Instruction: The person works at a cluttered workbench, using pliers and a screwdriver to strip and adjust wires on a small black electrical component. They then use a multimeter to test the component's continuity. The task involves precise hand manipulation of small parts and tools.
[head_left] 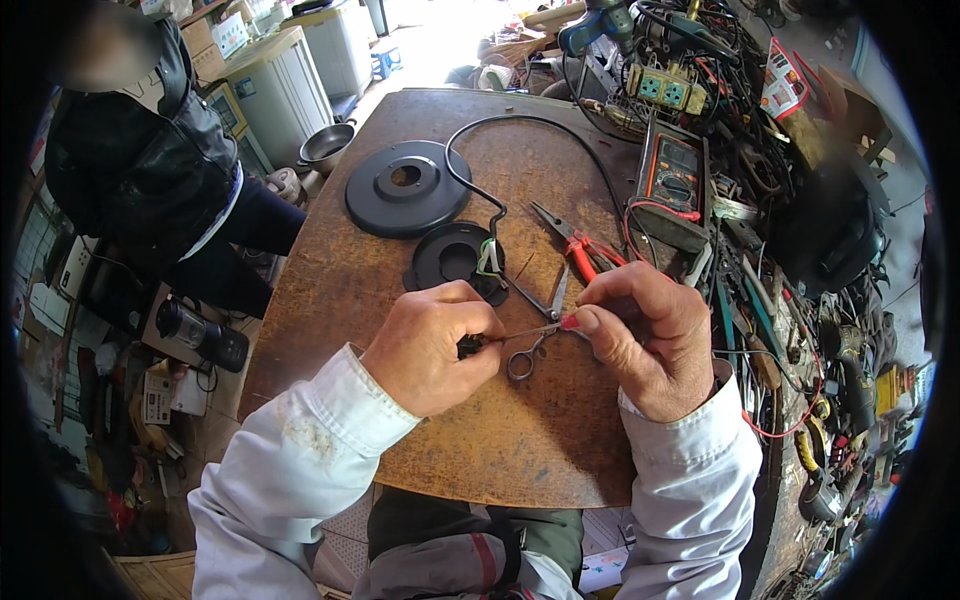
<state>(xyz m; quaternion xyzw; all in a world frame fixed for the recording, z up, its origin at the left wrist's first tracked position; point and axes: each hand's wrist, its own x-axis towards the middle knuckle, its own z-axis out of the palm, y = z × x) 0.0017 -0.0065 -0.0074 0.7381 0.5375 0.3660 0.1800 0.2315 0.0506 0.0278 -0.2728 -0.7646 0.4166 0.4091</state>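
Observation:
My left hand (425, 355) is closed on a thin wire (530, 332), with a small dark piece (468, 346) at its fingertips. My right hand (648, 340) pinches a small red piece (569, 322) at the wire's other end. Scissors (519, 365) lie beneath my fingers. Just beyond are a black round base (428, 262) with pale green wires (487, 258) and red-handled pliers (581, 256), jaws pointing away from me. A larger black disc (380, 205) with a central hole lies farther back, beside a looped black cord (543, 124).
The wooden tabletop (330, 310) holds a multimeter (670, 170) at right, beside piled tools, cables and power sockets (663, 87). A person in a black jacket (150, 170) stands at left, near appliances, a pan (326, 146) and a dark blender-like appliance (200, 330).

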